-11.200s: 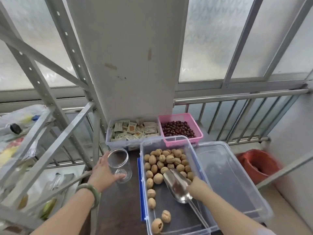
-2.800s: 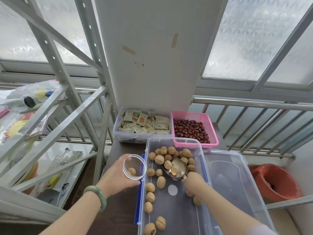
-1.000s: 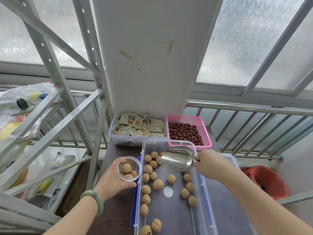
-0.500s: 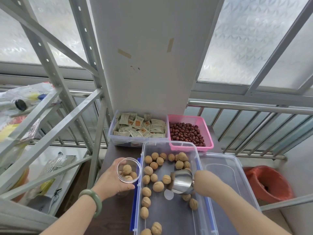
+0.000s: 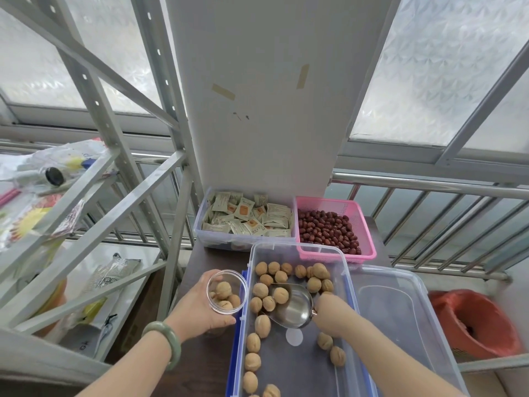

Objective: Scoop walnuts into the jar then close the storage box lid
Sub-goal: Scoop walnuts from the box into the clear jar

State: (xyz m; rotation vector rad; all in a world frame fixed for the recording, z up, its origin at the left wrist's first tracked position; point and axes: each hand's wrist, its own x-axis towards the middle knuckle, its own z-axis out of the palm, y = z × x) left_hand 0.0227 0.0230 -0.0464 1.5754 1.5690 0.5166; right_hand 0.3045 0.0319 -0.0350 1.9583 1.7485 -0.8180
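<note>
A single wide-angle camera worn on the person's head looks forward and steeply down, close over a dark table [image 5: 211, 365] and an open storage box [image 5: 347, 285]. Both forearms enter from the bottom edge. Frosted windows [image 5: 438, 70] and a white pillar [image 5: 263, 138] fill the upper frame, bowed by the lens.

Pink basket [image 5: 362, 250] of red dates [image 5: 329, 232] beside sachets [image 5: 249, 217].

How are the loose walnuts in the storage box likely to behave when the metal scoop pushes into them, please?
The walnuts are round and lie loosely scattered on the storage box's smooth floor, so they will probably roll away from the scoop rather than load neatly. Their hard-looking shells suggest they should tolerate pushing.
</note>
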